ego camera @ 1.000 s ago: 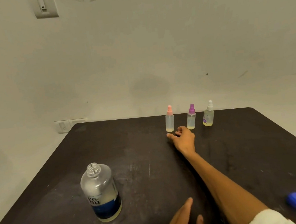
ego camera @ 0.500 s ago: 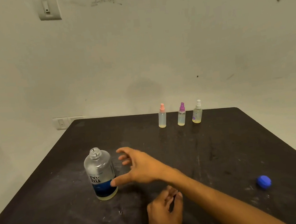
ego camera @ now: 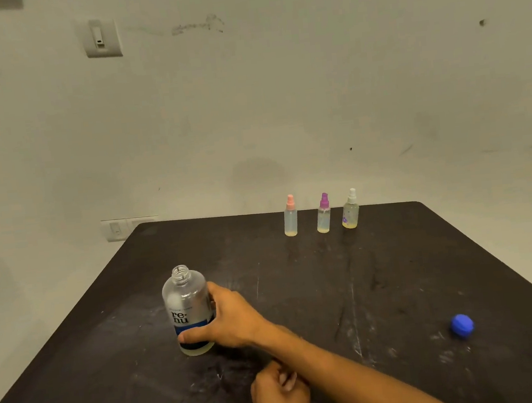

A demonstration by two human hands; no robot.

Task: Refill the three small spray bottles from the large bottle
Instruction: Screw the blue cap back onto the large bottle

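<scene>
On the near-left part of the dark table (ego camera: 333, 292) stands the large bottle (ego camera: 188, 311), upright, uncapped, with just a thin layer of yellowish liquid at the bottom. The right hand (ego camera: 229, 320) is wrapped around its lower half — thumb across the front over the blue label, the other fingers gone behind the bottle, so I can't see them. The label reads "re-nu" as far as I can make out; the smaller print is too blurry for me.

The left hand (ego camera: 280, 396) sits low near the bottom edge, partly tucked under the right forearm. Its fingers are curled in, and I can't spot anything in them from here.

At the far edge of the table, well apart from the big bottle, the three small ones stand in a row: pink-capped spray bottle (ego camera: 290, 216), purple-capped spray bottle (ego camera: 323, 215), white-capped spray bottle (ego camera: 350, 209). All upright, caps on, each with only a little liquid at the bottom. There's a small purple mark on the white-capped one, too tiny for me to read.

A blue cap (ego camera: 462, 326) lies on the right side of the table, alone.

The tabletop is scuffed with pale scratches and smears. Behind it is a stained off-white wall (ego camera: 280, 101) with a switch (ego camera: 101, 38) up high and a socket plate (ego camera: 116, 229) just beside the table's back-left corner — another fixture at the very top is cut off.
</scene>
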